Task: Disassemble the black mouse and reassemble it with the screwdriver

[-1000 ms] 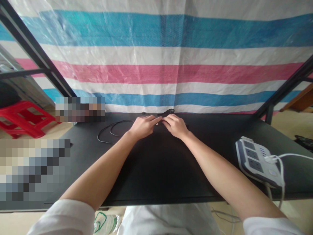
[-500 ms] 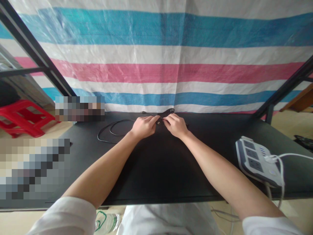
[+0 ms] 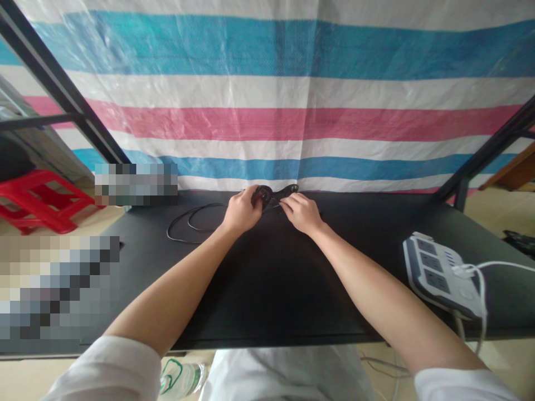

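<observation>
Near the back edge of the black table [image 3: 267, 289], my left hand [image 3: 243, 210] is closed round a dark rounded object [image 3: 263, 195] whose details are too small to tell. Just to its right, my right hand [image 3: 301, 213] pinches something thin, perhaps a cable end, too small to name. A black piece with a looped end [image 3: 291, 189] lies behind my right fingers. From beside my left hand a thin black cable [image 3: 168, 229] curves in loops over the table to the left.
A white and grey power strip [image 3: 443, 275] with white cables sits at the right. Striped sheeting [image 3: 267, 122] hangs behind the table. A red stool [image 3: 45, 195] stands at the left; a clear bottle [image 3: 184, 379] is below the front edge.
My left hand has turned, and the dark rounded object now shows raised between its fingers. My right hand has barely moved.
</observation>
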Available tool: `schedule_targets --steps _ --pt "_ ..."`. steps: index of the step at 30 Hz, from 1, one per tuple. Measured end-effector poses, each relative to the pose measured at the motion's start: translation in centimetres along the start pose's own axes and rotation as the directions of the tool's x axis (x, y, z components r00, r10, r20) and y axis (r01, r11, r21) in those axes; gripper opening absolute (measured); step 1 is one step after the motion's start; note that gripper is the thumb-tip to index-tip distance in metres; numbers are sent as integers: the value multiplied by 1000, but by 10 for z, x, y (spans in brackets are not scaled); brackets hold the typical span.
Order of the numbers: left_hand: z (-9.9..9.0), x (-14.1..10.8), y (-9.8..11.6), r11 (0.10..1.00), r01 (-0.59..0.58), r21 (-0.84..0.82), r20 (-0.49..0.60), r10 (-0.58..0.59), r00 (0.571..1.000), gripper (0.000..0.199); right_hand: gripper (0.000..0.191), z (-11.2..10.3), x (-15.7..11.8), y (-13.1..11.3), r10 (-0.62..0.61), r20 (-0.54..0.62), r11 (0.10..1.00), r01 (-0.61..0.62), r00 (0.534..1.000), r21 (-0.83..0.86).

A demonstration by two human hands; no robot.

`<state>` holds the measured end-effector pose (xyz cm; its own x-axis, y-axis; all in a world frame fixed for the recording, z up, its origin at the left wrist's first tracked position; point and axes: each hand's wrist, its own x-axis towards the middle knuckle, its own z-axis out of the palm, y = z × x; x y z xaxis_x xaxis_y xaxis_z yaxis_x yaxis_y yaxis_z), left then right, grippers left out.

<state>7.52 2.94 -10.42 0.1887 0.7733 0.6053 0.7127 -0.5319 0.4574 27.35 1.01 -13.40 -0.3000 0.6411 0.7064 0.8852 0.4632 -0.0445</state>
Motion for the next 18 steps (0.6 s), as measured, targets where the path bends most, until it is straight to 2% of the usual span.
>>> schedule_targets --steps 3,5,9,13,15,18 --pt "-2 2 2 985 125 -122 -13 -128 992 38 29 0 0 3 25 -18 1000 -25 1000 5" --pt "-2 2 3 949 176 -263 0 -182 983 38 29 0 0 3 35 -38 999 -35 999 12" --pt "4 2 4 761 243 -602 52 -267 962 37 28 1 0 0 61 -44 997 -58 997 56" --pt "11 1 8 584 283 -760 115 -308 944 37 25 3 0 -2 56 -17 988 -53 998 145" --pt "13 -1 10 560 271 -783 124 -288 950 36 24 4 0 -1 52 9 978 -52 999 200" --pt "14 -1 12 626 259 -736 89 -289 953 34 29 6 0 -2 32 68 971 -46 997 233"
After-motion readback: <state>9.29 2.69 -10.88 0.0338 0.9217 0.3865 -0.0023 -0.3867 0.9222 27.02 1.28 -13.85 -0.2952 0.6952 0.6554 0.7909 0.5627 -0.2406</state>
